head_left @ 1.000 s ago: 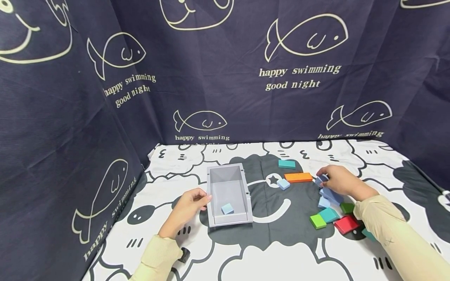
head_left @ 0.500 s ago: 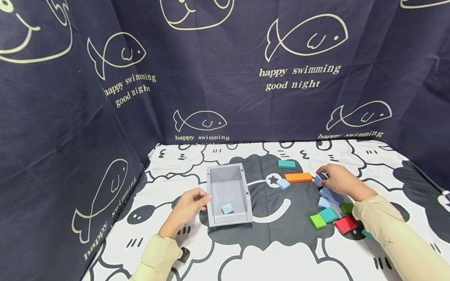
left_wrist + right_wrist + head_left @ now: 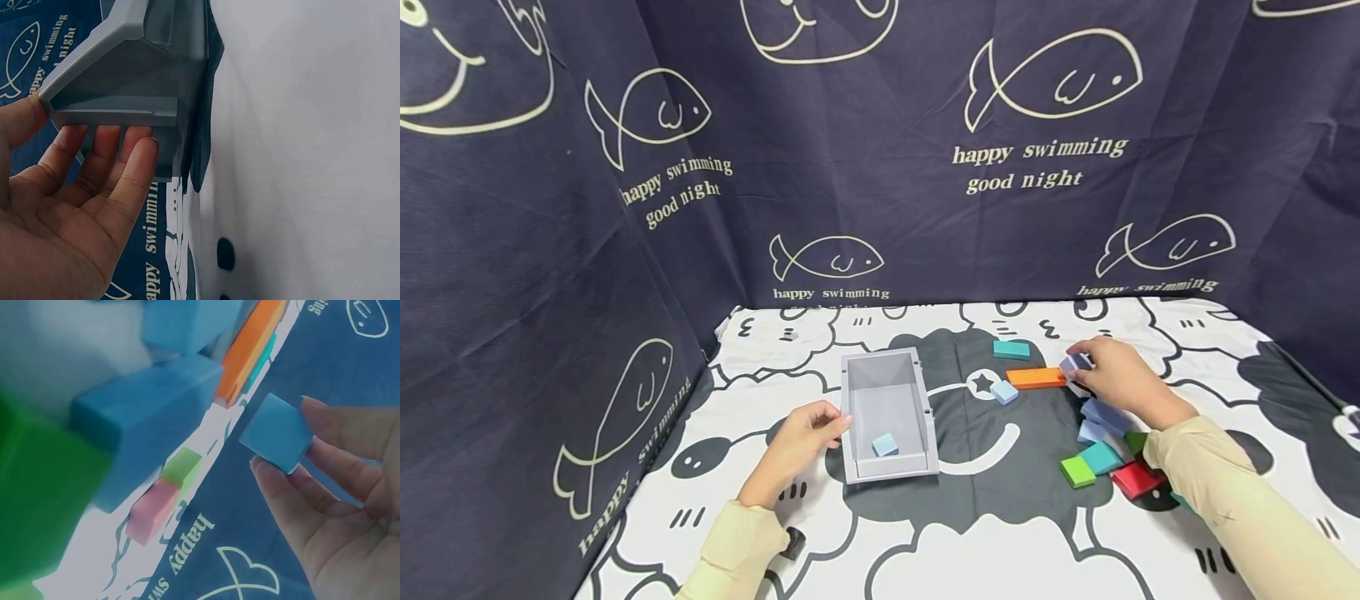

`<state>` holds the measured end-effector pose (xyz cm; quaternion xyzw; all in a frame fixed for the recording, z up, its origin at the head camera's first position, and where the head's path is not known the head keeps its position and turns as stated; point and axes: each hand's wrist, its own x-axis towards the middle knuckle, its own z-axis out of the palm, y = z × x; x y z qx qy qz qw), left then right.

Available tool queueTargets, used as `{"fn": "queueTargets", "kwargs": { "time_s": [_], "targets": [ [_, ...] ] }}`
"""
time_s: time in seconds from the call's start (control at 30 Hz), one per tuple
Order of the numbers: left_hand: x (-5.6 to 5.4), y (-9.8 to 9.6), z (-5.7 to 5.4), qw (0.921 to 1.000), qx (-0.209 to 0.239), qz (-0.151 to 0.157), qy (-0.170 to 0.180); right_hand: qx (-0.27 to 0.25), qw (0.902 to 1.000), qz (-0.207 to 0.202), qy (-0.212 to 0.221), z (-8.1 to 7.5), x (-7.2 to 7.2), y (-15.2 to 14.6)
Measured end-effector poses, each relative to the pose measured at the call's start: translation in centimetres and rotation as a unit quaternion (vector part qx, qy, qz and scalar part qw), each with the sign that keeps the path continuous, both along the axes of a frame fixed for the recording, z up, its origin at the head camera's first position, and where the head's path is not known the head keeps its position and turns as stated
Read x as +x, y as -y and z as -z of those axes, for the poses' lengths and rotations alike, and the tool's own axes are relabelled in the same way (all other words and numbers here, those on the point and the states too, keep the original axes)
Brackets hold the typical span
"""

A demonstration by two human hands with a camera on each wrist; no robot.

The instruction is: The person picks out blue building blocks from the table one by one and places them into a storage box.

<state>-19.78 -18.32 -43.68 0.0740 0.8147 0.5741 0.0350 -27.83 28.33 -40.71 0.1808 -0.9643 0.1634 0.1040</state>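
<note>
At box (image 3: 889,408), left hand (image 3: 803,440) gripping, right hand (image 3: 1116,375) pinching blue block (image 3: 277,432)

Losing part of the held blue block (image 3: 1075,364) to the right hand (image 3: 1118,377) in the head view. Glimpsing only a sliver of teal block (image 3: 1179,502) past the right sleeve (image 3: 1240,492). Failing to identify a small black object (image 3: 793,544) partly covered by the left sleeve (image 3: 737,546). In the left wrist view, losing part of the left hand (image 3: 69,231) behind the gray box (image 3: 94,51), and more of both beyond the edges. In the right wrist view, finding a green block (image 3: 44,500) blurred and cut off at the left, a second blue block (image 3: 187,325) likewise at the top.
</note>
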Motion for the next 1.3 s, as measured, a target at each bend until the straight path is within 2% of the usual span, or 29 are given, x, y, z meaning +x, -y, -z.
{"fn": "queueTargets", "kwargs": {
  "time_s": [0.23,0.77,1.07,1.3],
  "targets": [
    [-0.1,0.0,0.1,1.0000,0.001,-0.002,0.003,-0.024,0.9995,0.003,-0.023,-0.7,0.7,1.4],
    [0.1,0.0,-0.1,0.9998,-0.014,-0.015,0.005,-0.083,0.9938,-0.034,-0.066,-3.0,2.6,5.5],
    [0.1,0.0,-0.1,0.9998,-0.015,-0.016,0.003,-0.104,0.9857,-0.079,-0.106,-4.2,4.0,8.4],
    [0.1,-0.1,-0.2,0.9998,-0.015,-0.010,0.006,-0.136,0.9786,-0.118,-0.099,-4.5,4.6,10.3]
  ]
}}
